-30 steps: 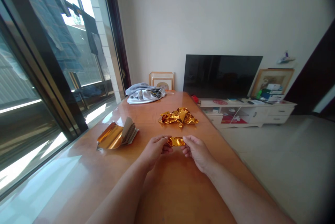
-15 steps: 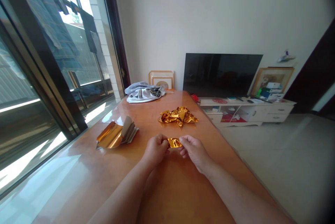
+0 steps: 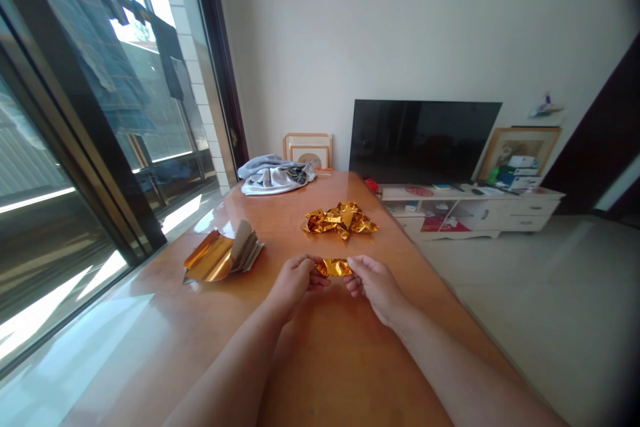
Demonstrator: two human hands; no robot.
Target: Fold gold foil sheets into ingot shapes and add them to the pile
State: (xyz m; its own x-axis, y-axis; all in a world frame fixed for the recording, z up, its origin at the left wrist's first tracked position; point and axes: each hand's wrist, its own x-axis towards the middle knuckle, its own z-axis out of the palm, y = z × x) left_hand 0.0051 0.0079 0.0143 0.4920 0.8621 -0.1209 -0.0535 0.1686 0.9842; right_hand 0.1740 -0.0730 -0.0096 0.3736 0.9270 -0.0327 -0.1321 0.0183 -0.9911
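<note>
Two hands work on one strip of gold foil (image 3: pixel 334 268), which sits at the clock centre, with twelve o'clock pointing away from the person. The left hand (image 3: pixel 294 278) pinches the nine o'clock end between thumb and fingers. The right hand (image 3: pixel 376 284) pinches the three o'clock end, its thumb on top and its other fingers curled underneath. The strip spans the gap between them, creased and shiny. Whether its underside touches the table (image 3: pixel 320 354) cannot be told from this view.

Surrounding items: a heap of folded gold foil (image 3: pixel 343 220) lies just beyond the strip at twelve o'clock, apart from both hands. A stack of gold paper (image 3: pixel 215 259), its top sheet curling up, lies at nine o'clock, well apart from the left hand. A bundle of cloth (image 3: pixel 275 177) rests at eleven o'clock, at the far end of the table. A television (image 3: pixel 425 140) stands at one o'clock, beyond the table.

Step in hand, as judged: two-handed handling or shaping of a single strip. Any further shaping calls for a firm grip at both ends and light, even pressure, since thin foil probably creases or tears easily.
</note>
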